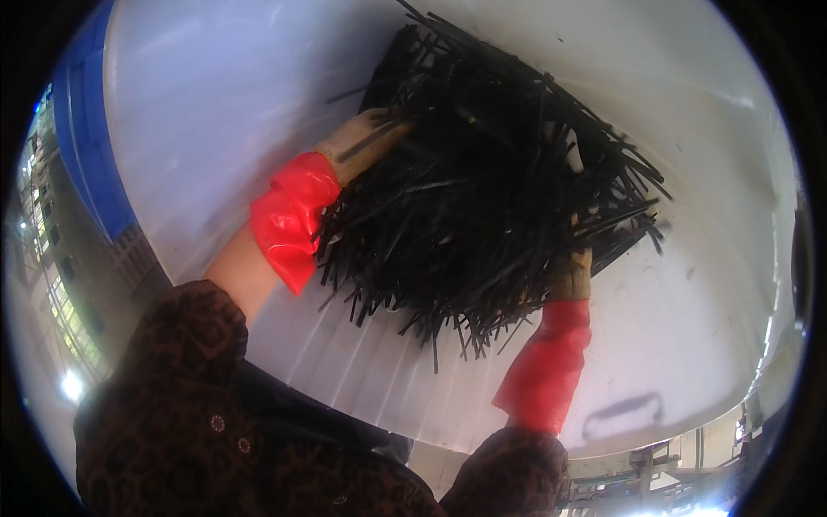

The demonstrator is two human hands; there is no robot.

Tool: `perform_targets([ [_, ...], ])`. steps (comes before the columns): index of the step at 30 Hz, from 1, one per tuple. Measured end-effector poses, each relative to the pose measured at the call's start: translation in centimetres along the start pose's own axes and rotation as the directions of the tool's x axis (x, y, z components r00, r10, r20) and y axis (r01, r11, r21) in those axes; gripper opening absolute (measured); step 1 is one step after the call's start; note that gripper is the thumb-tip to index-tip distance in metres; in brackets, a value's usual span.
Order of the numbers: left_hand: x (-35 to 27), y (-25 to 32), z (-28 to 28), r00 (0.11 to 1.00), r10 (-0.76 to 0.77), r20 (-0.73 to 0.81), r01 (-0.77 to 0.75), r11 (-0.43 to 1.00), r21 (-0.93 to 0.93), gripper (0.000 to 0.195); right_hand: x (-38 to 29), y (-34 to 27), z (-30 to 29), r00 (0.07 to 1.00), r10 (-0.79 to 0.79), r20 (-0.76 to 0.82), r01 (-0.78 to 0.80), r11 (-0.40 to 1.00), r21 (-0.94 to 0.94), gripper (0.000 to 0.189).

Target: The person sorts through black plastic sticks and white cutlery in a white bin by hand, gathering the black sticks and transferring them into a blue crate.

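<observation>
A dense heap of thin black strips point(452, 194), apparently plastic or rubber, lies between my two gloved hands inside a large white tub point(213, 116). My left hand point(365, 145), in a stained pale work glove with a red cuff, grips the heap's left side; its fingertips sink out of sight among the strips. On the right, my right hand point(572, 274) wears a matching glove and holds the other side, mostly covered by strips. Loose ends stick out all around. A flat dark panel point(384, 71) shows at the heap's upper left; whether it belongs to a crate is unclear.
The tub's curved wall surrounds both arms, and its near rim point(362, 420) runs in front of my body. A curved handle-like mark point(623, 413) shows on the wall at lower right. Outside on the left stands a blue container or panel point(90, 129).
</observation>
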State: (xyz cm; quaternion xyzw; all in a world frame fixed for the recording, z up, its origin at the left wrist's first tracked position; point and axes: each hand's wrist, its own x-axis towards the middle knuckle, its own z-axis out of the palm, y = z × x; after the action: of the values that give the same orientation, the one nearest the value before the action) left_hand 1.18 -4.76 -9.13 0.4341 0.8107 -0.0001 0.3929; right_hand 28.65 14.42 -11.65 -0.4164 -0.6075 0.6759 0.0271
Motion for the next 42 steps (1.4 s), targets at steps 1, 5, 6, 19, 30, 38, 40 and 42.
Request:
perform_targets([
  [1, 0.2, 0.1, -0.4, 0.998, -0.058, 0.008, 0.058, 0.962, -0.267, 0.031, -0.3, 0.0, -0.2, 1.000, -0.020, -0.015, 0.021, 0.998, 0.063, 0.027],
  [5, 0.6, -0.3, -1.2, 0.985, -0.031, 0.171, 0.121, 0.826, -0.551, 0.033, -3.3, -1.0, -1.5, 0.990, 0.057, 0.125, 0.030, 0.797, -0.604, 0.034],
  [6, 0.4, -0.4, -1.2, 0.973, -0.099, 0.210, 0.226, 0.602, -0.766, 0.033, -4.0, -1.4, -1.8, 0.955, 0.290, 0.057, -0.276, 0.944, -0.178, 0.035],
  [19, 1.7, 2.5, -1.2, 0.930, -0.071, 0.361, 0.281, 0.769, -0.574, 0.037, -0.9, -1.5, -0.1, 0.989, -0.070, 0.132, 0.108, 0.945, -0.310, 0.037],
  [30, -2.7, 6.1, -5.6, 0.988, -0.015, 0.153, 0.140, 0.506, -0.851, 0.034, -2.6, -6.6, 0.8, 0.987, -0.157, 0.026, 0.158, 0.986, -0.044, 0.039],
  [38, -0.8, 4.2, -2.8, 0.982, 0.079, 0.173, 0.041, 0.798, -0.601, 0.026, -1.3, -3.4, 1.5, 0.988, -0.152, 0.034, 0.155, 0.975, -0.160, 0.037],
  [40, -1.8, 4.6, -3.1, 0.991, 0.061, 0.116, 0.038, 0.713, -0.700, 0.027, -1.9, -4.5, 1.6, 0.988, -0.157, 0.000, 0.155, 0.975, -0.156, 0.037],
  [42, -3.3, 5.5, -4.6, 0.993, 0.079, 0.092, 0.023, 0.617, -0.787, 0.030, -2.6, -6.5, 1.5, 0.988, -0.153, -0.033, 0.147, 0.979, -0.144, 0.036],
])
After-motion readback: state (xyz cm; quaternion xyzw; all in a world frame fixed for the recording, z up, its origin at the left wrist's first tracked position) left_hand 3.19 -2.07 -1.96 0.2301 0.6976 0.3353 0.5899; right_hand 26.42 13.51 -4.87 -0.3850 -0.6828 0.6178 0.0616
